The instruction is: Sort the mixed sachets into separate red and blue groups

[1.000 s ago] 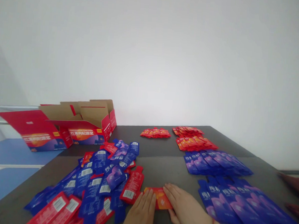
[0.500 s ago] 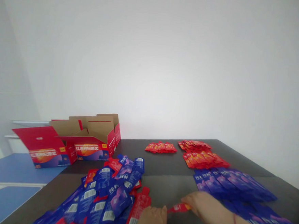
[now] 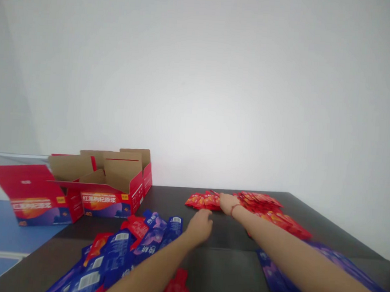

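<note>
Dark table, two hands, many pouches

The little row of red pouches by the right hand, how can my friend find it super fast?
On the dark table, look to the far side, right of the open cartons. There, a short row of orange and red pouches lies by the right hand. It's all red and orange, unlike the nearer blue and red heap, and smaller than the red group on its right.

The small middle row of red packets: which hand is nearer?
Right. The right hand is at the right end of the red packets; the left hand is apart, in front.
</note>
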`<state>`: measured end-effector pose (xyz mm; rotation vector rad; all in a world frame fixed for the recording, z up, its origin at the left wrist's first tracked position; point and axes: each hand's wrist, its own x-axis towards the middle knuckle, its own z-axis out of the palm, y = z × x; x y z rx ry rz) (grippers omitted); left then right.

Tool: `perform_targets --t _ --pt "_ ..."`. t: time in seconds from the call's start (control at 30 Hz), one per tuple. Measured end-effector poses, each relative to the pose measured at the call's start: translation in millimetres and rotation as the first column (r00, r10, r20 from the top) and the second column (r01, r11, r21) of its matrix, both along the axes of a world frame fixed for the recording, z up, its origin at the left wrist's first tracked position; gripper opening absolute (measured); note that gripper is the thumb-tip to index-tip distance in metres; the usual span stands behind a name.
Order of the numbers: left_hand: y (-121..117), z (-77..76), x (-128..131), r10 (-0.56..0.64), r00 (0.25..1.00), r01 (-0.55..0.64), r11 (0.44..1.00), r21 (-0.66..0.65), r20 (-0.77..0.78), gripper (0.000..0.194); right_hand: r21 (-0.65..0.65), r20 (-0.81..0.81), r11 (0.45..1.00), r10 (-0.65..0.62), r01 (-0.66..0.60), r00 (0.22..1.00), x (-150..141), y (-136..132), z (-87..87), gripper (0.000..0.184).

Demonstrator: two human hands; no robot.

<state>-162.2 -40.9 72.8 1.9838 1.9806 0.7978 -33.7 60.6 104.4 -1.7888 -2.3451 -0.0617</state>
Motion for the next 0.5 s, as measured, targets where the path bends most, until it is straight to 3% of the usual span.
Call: perform_targets --t 0.1,0.23,0.33,0.5 --pt "66 -3.7 -28 0.235 0.972 -0.234 0.972 -0.016 0.021 0.042 -0.023 0.012 0.999 -0.045 0.046 0.999 -24 29 -10.6 0.033" --pt "114 -28.9 -50 0.455 0.890 -0.451 0.888 -0.088 0.034 0.051 -0.035 0.012 0.991 -0.130 0.130 0.991 -49 57 -29.4 0.028" --pt "130 -45.1 -51 0.470 0.883 -0.466 0.879 -0.096 0.014 0.050 -0.052 0.006 0.985 -0.166 0.166 0.986 -62 69 -42.7 0.034" --pt "135 -59.9 -37 0.385 0.922 -0.386 0.921 -0.040 -0.031 0.037 -0.103 0.020 0.987 -0.118 0.120 0.993 -79 78 -55.0 0.047"
